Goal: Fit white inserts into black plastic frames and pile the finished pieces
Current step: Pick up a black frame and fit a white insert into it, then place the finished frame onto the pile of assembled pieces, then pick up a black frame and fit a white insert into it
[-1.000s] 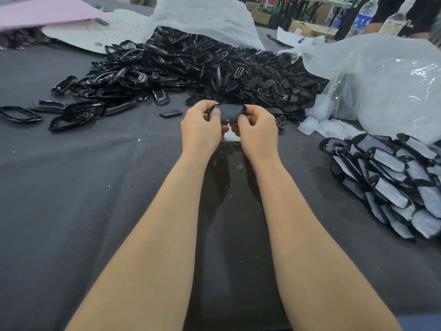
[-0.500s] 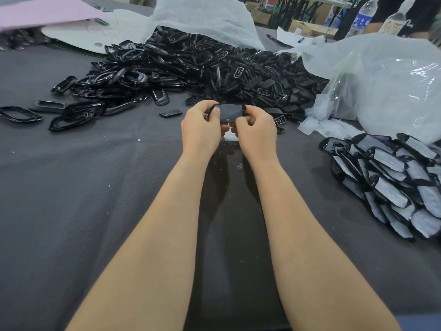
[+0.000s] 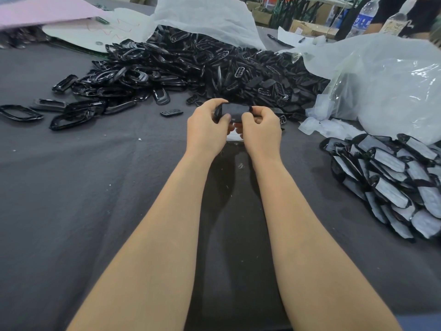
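- Fingers of the left hand curl round the left end of one black frame, with the thumb bent onto its near face.
- Right hand grips the right end of the same frame, fingers curled tight and knuckles toward the camera. Its thumb is hidden behind the hand.
- The frame is held level between both hands, lifted off the cloth. Its face looks dark grey, and I cannot tell whether an insert sits in it.
- A white scrap lies on the cloth just under the hands.
- The heap of loose black frames lies just beyond the hands.
- Finished pieces, black rims with pale centres, are piled at the right, well apart from the hands.
- Small pale pieces lie beside the clear bag, between the heap and the finished pieces.
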Demonstrator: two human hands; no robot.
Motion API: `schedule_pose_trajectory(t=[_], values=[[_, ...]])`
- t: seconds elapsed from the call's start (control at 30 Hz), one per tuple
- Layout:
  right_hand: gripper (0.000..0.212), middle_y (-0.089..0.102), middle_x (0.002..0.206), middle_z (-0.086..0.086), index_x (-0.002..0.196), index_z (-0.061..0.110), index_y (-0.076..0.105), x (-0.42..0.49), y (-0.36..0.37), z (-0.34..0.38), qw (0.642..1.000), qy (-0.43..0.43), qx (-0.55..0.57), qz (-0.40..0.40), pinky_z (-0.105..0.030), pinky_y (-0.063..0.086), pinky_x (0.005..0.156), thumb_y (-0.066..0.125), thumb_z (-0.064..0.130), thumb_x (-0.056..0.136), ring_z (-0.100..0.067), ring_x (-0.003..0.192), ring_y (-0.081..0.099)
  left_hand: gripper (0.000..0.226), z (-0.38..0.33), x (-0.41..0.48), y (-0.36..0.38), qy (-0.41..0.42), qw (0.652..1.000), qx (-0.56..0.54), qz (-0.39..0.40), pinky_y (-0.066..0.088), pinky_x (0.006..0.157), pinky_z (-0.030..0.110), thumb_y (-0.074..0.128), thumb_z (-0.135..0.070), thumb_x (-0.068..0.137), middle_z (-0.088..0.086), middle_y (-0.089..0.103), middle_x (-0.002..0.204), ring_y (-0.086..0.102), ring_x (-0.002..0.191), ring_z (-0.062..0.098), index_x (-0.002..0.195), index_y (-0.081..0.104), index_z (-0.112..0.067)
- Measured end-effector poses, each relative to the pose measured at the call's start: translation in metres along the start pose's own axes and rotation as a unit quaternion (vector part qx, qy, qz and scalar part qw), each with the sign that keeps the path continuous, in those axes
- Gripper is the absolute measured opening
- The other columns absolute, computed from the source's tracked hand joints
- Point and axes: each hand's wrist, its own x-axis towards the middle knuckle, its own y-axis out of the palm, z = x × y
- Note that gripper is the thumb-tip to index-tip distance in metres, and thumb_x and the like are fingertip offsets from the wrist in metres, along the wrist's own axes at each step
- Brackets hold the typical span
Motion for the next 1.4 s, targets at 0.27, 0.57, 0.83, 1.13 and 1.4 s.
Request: schedule_pose_trajectory(t=[0.27,0.57,0.83,1.13,1.4], values=[[0.009,0.069,0.092,-0.012,0.099,0.013,0.056,0.002,0.000,-0.001,1.000,-0.010,-0.011,0.000,-0.044,0.054,0.087,0.050,0.009,0.094,-0.025,0.087,0.068,0.029,0.001,0.001,0.000,-0.022,0.999,-0.045,0.001,0.058,0.083,0.031,0.054,-0.007,0.095,0.000,0.069,0.095,0.068,0.075,0.006,0.122,0.059,-0.016],[0.004,0.059,0.082,0.008,0.097,0.015,0.055,-0.004,-0.008,0.007,0.998,-0.052,-0.026,-0.021,-0.026,0.048,0.082,0.053,0.018,0.096,-0.016,0.087,0.062,0.024,-0.008,-0.006,0.001,-0.004,0.998,-0.064,-0.021,0.058,0.076,0.024,0.052,-0.008,0.097,-0.004,0.067,0.083,0.067,0.066,0.002,0.118,0.058,-0.019],[0.015,0.065,0.088,-0.005,0.107,0.010,0.059,-0.002,-0.090,0.012,0.987,-0.043,-0.052,-0.147,-0.024,0.045,0.077,0.057,0.016,0.093,-0.017,0.081,0.061,0.014,-0.056,-0.024,0.059,0.046,0.998,-0.020,0.035,0.045,0.068,0.006,0.062,-0.019,0.092,-0.007,0.061,0.079,0.060,0.073,0.005,0.091,0.048,-0.022],[0.015,0.060,0.089,0.002,0.101,0.013,0.060,-0.018,-0.192,-0.024,0.926,0.026,-0.221,-0.304,-0.023,0.036,0.078,0.049,0.021,0.095,-0.022,0.095,0.056,0.020,-0.081,-0.072,0.163,0.094,0.975,0.164,0.120,0.041,0.093,0.036,0.057,-0.026,0.094,0.007,0.056,0.115,0.053,0.111,0.025,0.110,0.060,-0.014],[0.023,0.058,0.120,-0.006,0.114,0.019,0.060,-0.019,-0.205,-0.039,0.884,0.088,-0.343,-0.306,-0.039,0.031,0.098,0.050,0.025,0.094,-0.029,0.120,0.045,0.027,-0.070,-0.082,0.190,0.106,0.958,0.243,0.112,0.027,0.101,0.039,0.055,-0.033,0.095,0.006,0.041,0.131,0.034,0.126,0.028,0.117,0.056,-0.018]])
